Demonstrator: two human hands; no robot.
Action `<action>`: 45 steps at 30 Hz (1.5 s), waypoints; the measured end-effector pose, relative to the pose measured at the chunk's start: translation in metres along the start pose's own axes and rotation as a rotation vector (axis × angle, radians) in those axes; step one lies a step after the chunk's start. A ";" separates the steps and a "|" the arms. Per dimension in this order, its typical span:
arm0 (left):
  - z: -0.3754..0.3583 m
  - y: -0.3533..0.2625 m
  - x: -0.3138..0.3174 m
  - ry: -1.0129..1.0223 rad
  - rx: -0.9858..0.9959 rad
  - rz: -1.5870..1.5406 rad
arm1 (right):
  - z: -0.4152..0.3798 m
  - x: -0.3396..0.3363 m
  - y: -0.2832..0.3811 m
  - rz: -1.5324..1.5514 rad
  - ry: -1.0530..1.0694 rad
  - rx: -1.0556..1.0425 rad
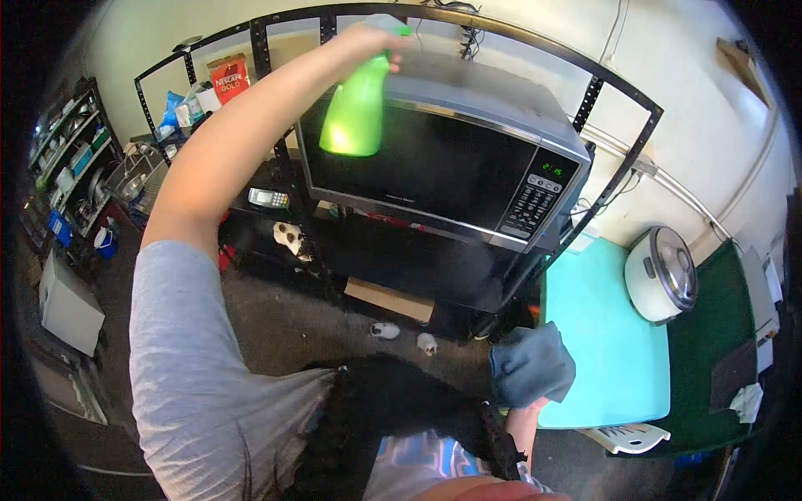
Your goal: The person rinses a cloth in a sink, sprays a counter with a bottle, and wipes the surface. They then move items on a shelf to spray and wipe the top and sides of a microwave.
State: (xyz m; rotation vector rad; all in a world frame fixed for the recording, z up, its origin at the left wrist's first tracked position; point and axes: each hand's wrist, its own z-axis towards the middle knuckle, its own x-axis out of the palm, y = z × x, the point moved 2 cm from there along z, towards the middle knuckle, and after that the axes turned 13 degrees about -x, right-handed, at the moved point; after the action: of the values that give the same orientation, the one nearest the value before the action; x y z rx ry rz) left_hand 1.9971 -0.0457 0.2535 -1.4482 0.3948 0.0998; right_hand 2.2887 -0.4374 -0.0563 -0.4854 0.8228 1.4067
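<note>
My left hand (380, 43) is raised at the top of the view, its fingers wrapped round the neck of a green spray bottle (355, 113). The bottle is upright in front of the upper left of a large microwave (426, 163), which stands on a black metal rack and shows green digits. Whether the trigger is pressed cannot be told. Low on the right, my right hand (547, 403) grips a grey-blue cloth (532, 363), which hangs bunched beside the edge of the turquoise table (606, 334). The cloth covers most of those fingers.
A rice cooker (660, 274) sits on the turquoise table. Black rack posts (261, 46) frame the microwave. Left of it are a red Nescafe packet (230, 77) and a small keypad device (269, 198). Cardboard (388, 301) lies low under the rack.
</note>
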 end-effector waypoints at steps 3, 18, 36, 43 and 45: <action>-0.022 -0.016 0.043 0.082 0.000 -0.011 | -0.024 0.010 -0.029 0.737 -0.057 0.169; -0.053 -0.029 0.168 0.413 -0.021 0.017 | 0.004 -0.023 -0.044 -0.011 0.105 0.073; -0.083 0.077 -0.020 0.329 0.298 -0.123 | 0.367 0.015 0.089 0.420 0.191 -0.451; -0.085 0.218 -0.132 0.391 0.236 0.023 | 0.410 0.041 0.131 0.232 0.491 -0.472; -0.105 0.255 -0.152 0.270 0.150 -0.272 | 0.423 0.054 0.082 0.225 0.481 -0.410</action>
State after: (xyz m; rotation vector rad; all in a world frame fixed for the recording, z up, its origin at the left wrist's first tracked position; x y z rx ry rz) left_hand 1.7573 -0.0889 0.0545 -1.3569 0.4107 -0.3409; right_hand 2.2962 -0.0795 0.1890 -1.1045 0.9945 1.7053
